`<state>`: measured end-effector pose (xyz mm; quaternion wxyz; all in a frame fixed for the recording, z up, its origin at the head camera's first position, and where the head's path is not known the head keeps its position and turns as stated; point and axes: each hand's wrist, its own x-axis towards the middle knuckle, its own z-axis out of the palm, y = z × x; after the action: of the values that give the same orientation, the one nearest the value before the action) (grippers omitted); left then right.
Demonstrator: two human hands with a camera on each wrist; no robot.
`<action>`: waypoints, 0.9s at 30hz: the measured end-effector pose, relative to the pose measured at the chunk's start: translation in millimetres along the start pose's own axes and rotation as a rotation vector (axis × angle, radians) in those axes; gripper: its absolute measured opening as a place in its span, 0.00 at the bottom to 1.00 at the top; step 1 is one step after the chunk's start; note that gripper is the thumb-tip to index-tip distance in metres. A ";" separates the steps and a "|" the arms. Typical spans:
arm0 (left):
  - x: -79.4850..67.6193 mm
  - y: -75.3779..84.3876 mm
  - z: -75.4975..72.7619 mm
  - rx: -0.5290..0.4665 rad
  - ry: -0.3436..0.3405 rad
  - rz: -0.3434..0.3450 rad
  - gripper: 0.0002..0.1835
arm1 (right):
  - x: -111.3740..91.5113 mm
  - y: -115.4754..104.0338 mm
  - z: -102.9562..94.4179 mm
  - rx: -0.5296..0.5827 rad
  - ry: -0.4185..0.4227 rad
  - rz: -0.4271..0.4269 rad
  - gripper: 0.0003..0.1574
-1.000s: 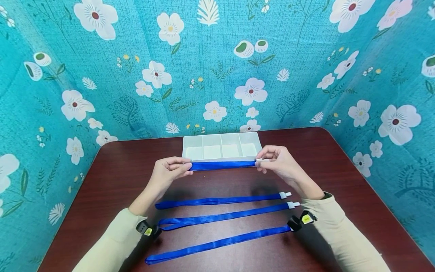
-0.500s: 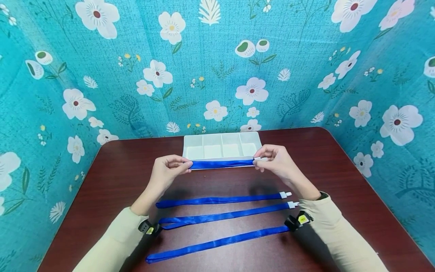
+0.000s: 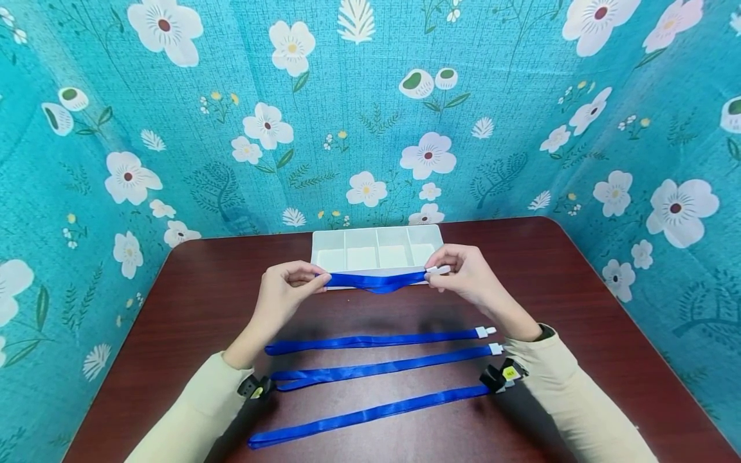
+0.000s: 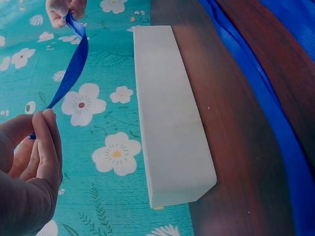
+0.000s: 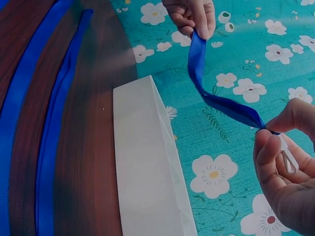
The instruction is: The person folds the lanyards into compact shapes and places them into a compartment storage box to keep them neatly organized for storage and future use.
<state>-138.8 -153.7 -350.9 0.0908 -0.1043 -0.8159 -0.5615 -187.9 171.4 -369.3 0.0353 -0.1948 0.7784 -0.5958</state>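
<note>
A blue lanyard [image 3: 379,283] hangs between my two hands, sagging a little in the middle, in front of the white compartment box [image 3: 361,247]. Its left end is pinched between the thumb and fingers of my left hand [image 3: 289,289]. My right hand [image 3: 466,273] pinches the other end beside the white clip [image 3: 441,270]. In the right wrist view that clip [image 5: 289,160] sticks out below the thumb, and the strap [image 5: 221,105] twists between the hands. Seen from the left wrist, the box [image 4: 170,118] stands beyond my left hand [image 4: 37,162].
Three more blue lanyards lie side by side on the dark wooden table [image 3: 214,296]: a far one [image 3: 370,341], a middle one [image 3: 382,370] and a near one [image 3: 370,417]. Behind the table hangs a turquoise flowered cloth [image 3: 370,128].
My right hand has shifted slightly left toward my left hand. The held lanyard, taut before, now sags in the middle. The lanyards on the table have not moved.
</note>
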 end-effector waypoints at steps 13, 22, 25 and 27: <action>9.6 -26.7 9.5 -0.002 -0.006 0.023 0.07 | 4.2 -8.6 10.7 -0.001 -0.030 -0.022 0.09; 11.2 -25.2 15.1 -0.008 -0.022 0.061 0.09 | 8.0 -12.1 22.7 0.024 -0.069 -0.046 0.09; 11.9 -22.9 17.3 -0.004 -0.024 0.072 0.08 | 9.9 -12.8 27.4 0.029 -0.081 -0.041 0.09; 12.5 -21.7 19.2 -0.001 -0.027 0.074 0.08 | 11.1 -13.1 30.4 0.033 -0.088 -0.034 0.09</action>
<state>-157.4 -142.5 -373.8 0.1006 -0.1418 -0.8123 -0.5567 -186.0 136.9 -363.8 0.0623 -0.2335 0.7625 -0.6001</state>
